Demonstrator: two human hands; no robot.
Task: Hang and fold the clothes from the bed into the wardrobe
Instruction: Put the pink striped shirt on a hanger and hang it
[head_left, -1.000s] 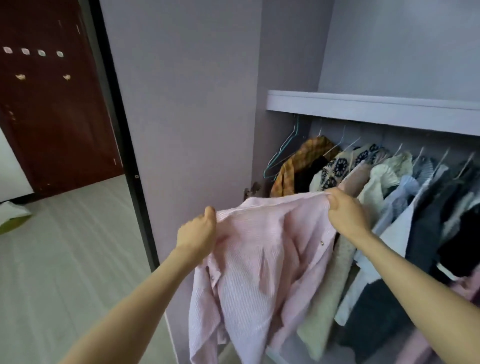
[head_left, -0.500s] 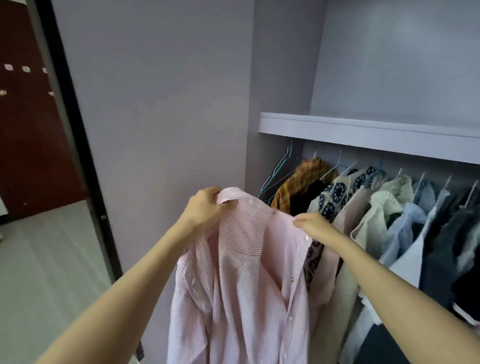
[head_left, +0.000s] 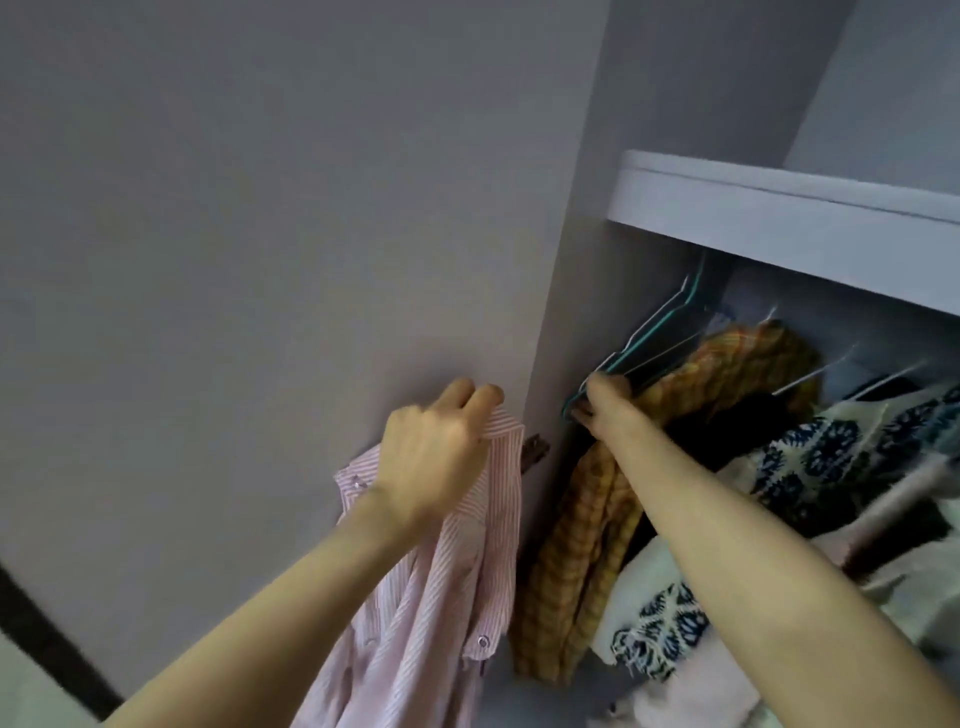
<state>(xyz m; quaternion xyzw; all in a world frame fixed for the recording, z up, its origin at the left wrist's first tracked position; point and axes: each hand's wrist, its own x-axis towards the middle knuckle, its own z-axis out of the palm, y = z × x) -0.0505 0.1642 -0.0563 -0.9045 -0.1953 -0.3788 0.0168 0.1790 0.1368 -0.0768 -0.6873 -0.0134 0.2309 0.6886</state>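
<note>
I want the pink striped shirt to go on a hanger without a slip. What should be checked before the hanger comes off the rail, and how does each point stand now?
1. Shirt secured: ok. The left hand holds the pink striped shirt by its collar.
2. Hanger reached: ok. The right hand has its grip on the teal hanger.
3. One hanger only: cannot tell. Several empty hangers sit bunched together there.
4. Hook free of the rail: cannot tell. The shelf hides the rail.
5. Neighbour clear: not ok. The yellow plaid shirt hangs right against the right hand.
6. Shirt opened for the hanger: not ok. It hangs bunched from one hand.
</note>
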